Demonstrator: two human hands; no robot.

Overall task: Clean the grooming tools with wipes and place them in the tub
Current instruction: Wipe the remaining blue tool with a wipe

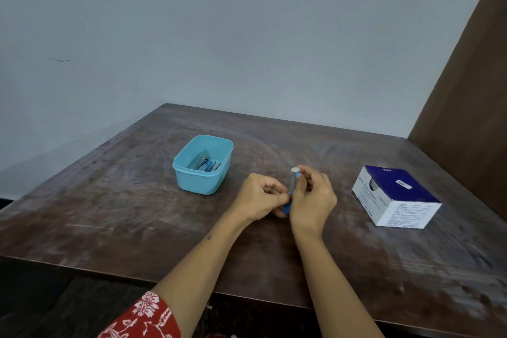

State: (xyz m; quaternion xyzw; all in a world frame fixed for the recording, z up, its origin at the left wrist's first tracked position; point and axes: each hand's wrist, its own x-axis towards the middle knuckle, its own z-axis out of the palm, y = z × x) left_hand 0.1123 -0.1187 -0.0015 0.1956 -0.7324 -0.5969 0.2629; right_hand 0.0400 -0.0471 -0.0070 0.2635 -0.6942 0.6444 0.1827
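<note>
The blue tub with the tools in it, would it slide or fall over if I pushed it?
The blue tub would probably slide, not tip: it sits low and wide on the smooth table. It looks like thin plastic, so likely light. The few metal tools inside might rattle.

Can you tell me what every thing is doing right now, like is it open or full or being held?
Tub: no lid on, upright on the table, several metal tools inside.
Blue-handled tool: held up off the table by both hands, a white wipe at its top end.
Left hand: pinches the tool's lower part.
Right hand: fingers curled around the tool's upper part.
Wipe box: on the table, round side hole open.
</note>
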